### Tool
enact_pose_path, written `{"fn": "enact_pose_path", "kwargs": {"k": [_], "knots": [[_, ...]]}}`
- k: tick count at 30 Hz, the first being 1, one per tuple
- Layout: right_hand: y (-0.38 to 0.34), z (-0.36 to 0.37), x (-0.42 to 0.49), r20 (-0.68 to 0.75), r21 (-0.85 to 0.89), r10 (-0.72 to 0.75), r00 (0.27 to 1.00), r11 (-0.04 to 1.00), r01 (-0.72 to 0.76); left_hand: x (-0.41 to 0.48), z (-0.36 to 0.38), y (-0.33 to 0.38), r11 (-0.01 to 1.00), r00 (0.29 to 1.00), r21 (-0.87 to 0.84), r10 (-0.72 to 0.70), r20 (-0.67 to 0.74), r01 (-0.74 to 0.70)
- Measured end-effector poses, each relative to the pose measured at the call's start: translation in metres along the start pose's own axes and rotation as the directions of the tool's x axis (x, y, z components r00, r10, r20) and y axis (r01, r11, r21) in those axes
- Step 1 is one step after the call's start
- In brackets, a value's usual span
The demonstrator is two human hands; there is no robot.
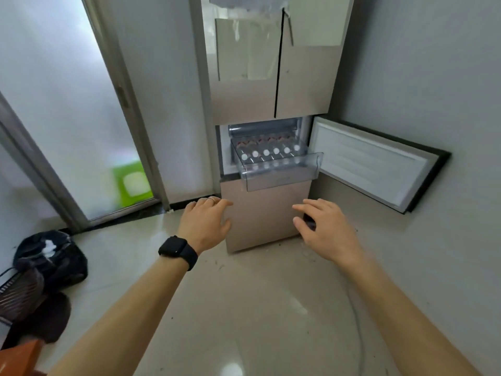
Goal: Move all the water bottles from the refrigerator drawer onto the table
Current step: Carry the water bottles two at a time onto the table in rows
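Note:
A clear plastic refrigerator drawer (pixel 282 176) stands pulled out of the beige refrigerator (pixel 268 213). Several water bottles (pixel 266 152) with white caps and red labels lie side by side inside it. My left hand (pixel 207 221), with a ring and a black watch on the wrist, is stretched forward below the drawer with fingers relaxed and empty. My right hand (pixel 324 227) reaches forward at the same height, fingers spread, also holding nothing. Both hands are below and in front of the drawer, apart from it. No table is in view.
The small compartment door (pixel 374 169) hangs open to the right against the grey wall. A frosted glass sliding door (pixel 67 104) is on the left with a green object behind it. A black bag (pixel 51 256) and dark items lie on the tiled floor at left.

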State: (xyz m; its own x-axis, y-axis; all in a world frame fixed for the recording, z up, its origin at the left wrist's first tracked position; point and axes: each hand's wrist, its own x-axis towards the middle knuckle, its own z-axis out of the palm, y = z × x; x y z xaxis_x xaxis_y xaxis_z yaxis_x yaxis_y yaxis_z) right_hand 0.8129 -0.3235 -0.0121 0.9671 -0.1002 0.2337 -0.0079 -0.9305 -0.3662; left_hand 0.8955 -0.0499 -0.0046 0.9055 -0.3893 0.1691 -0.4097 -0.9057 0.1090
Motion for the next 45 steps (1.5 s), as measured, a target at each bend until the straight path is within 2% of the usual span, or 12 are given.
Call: {"fn": "enact_pose_path", "kwargs": {"k": [10,21,35,38,41,45], "knots": [[0.068,0.006,0.139,-0.013,0.052,0.093,0.996,0.994,-0.093,0.175,0.032,0.022,0.996,0.998,-0.081,0.052,0.035,-0.049],[0.17,0.042,0.29,0.087,0.111,0.106,0.991,0.987,-0.115,0.345,0.104,0.05,0.996,0.991,-0.089,0.041,0.125,-0.03],[0.275,0.07,0.468,0.234,0.237,0.082,0.969,0.962,-0.139,0.517,0.171,0.085,0.984,0.958,-0.133,-0.081,0.276,0.122],[0.284,0.09,0.5,0.274,0.382,0.157,0.949,0.888,-0.257,0.549,0.199,0.08,0.933,0.925,-0.283,-0.111,0.363,0.222],[0.292,0.116,0.538,0.307,0.539,0.289,0.907,0.732,-0.416,0.584,0.226,0.078,0.769,0.877,-0.5,-0.158,0.454,0.398],[0.301,0.145,0.593,0.398,0.616,0.409,0.821,0.544,-0.57,0.634,0.262,0.079,0.629,0.841,-0.6,-0.168,0.515,0.493]]}}
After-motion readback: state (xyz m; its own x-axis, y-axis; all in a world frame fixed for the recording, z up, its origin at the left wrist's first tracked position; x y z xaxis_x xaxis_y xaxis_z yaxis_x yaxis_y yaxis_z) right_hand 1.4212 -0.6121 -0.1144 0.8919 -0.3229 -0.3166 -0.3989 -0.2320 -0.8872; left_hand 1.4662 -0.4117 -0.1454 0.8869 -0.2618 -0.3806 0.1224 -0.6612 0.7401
